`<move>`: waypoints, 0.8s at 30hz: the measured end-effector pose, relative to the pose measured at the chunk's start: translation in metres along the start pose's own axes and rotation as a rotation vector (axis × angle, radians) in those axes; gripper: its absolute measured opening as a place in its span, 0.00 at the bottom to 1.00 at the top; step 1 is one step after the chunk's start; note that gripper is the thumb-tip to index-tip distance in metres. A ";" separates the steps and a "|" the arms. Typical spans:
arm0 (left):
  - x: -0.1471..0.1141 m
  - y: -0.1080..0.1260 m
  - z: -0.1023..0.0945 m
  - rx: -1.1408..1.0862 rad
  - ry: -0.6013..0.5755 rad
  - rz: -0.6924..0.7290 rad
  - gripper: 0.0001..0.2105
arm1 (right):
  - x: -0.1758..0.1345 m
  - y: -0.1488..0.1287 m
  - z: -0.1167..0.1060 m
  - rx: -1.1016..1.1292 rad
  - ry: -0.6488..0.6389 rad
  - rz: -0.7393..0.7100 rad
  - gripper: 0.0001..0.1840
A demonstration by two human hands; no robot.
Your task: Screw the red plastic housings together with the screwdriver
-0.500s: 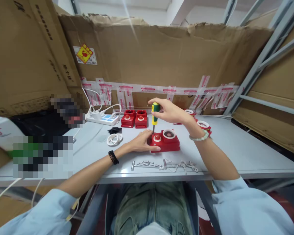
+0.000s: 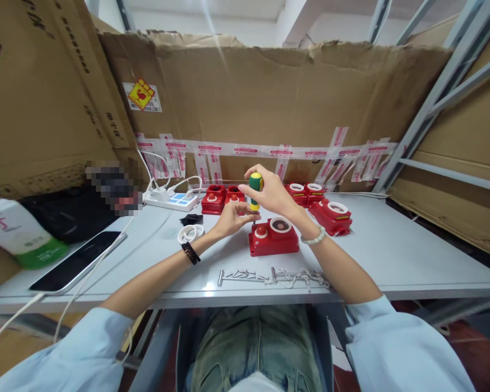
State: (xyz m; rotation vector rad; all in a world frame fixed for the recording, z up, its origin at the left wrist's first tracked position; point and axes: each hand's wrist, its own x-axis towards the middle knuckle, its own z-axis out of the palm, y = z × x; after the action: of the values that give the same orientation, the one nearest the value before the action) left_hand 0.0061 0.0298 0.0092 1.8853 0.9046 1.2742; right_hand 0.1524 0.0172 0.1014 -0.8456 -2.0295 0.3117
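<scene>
A red housing [image 2: 273, 246] with a small red knob and a white ring around a dark round window lies on the table before me. A screwdriver [image 2: 254, 190] with a green and yellow handle stands upright over its far left corner, tip down. My right hand [image 2: 275, 195] is closed around the handle from the right. Low on the screwdriver, my left hand [image 2: 231, 219] pinches at the shaft with thumb and fingertips. Whether the tip sits on a screw is too small to tell.
Screws and T-shaped metal rods [image 2: 245, 275] lie along the front edge. White rings [image 2: 190, 234] are at left, before a power strip [image 2: 175, 201]. More red housings [image 2: 330, 216] stand behind and to the right. A phone [image 2: 77, 261] and a bottle [image 2: 24, 234] are at far left.
My left hand has let go of the red housing and risen to the screwdriver's shaft. My right hand has shifted slightly left, its fingers turned around the handle.
</scene>
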 end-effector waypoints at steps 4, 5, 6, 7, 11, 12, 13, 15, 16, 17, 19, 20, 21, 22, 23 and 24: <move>0.002 -0.003 0.003 0.027 0.074 0.006 0.19 | 0.000 0.003 0.003 0.009 0.021 0.008 0.11; 0.001 -0.002 0.002 0.054 0.068 0.015 0.19 | 0.000 0.004 0.003 0.012 0.025 0.013 0.11; -0.001 0.000 0.000 0.086 0.044 0.028 0.18 | 0.000 0.004 0.003 0.013 0.030 0.018 0.11; -0.002 0.002 -0.001 0.114 0.000 0.041 0.17 | -0.001 0.005 0.003 0.013 0.036 0.021 0.11; -0.006 0.007 -0.007 0.082 -0.122 0.039 0.15 | -0.004 0.006 0.004 0.035 0.056 0.016 0.13; -0.006 0.007 -0.006 0.061 -0.104 0.029 0.15 | -0.004 0.006 0.004 0.046 0.057 0.016 0.13; -0.005 0.005 -0.005 0.043 -0.067 0.022 0.15 | -0.005 0.006 0.004 0.057 0.058 0.020 0.14; -0.002 0.002 -0.002 0.036 0.009 0.021 0.17 | -0.006 0.006 0.004 0.079 0.064 0.041 0.14; -0.001 0.001 -0.001 0.049 0.032 0.027 0.18 | -0.006 0.006 0.003 0.088 0.069 0.052 0.15; -0.001 0.001 0.000 0.068 0.039 0.036 0.17 | -0.007 0.006 0.003 0.094 0.076 0.060 0.15; -0.002 0.003 -0.002 0.110 -0.019 0.058 0.15 | -0.008 0.006 0.003 0.096 0.097 0.063 0.16; -0.003 0.004 -0.003 0.128 -0.065 0.063 0.15 | -0.008 0.006 0.003 0.092 0.105 0.063 0.17; -0.004 0.006 -0.005 0.136 -0.101 0.063 0.15 | -0.008 0.007 0.003 0.089 0.110 0.063 0.17; -0.005 0.007 -0.005 0.133 -0.120 0.057 0.15 | -0.009 0.007 0.003 0.086 0.112 0.064 0.18; -0.005 0.007 -0.005 0.124 -0.118 0.048 0.15 | -0.009 0.008 0.004 0.086 0.111 0.065 0.18; -0.005 0.006 -0.004 0.109 -0.090 0.041 0.16 | -0.010 0.008 0.004 0.089 0.109 0.066 0.19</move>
State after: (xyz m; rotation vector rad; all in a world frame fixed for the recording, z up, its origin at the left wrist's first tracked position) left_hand 0.0018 0.0236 0.0132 2.0383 0.9080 1.1750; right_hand 0.1564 0.0171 0.0888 -0.8572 -1.8757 0.3819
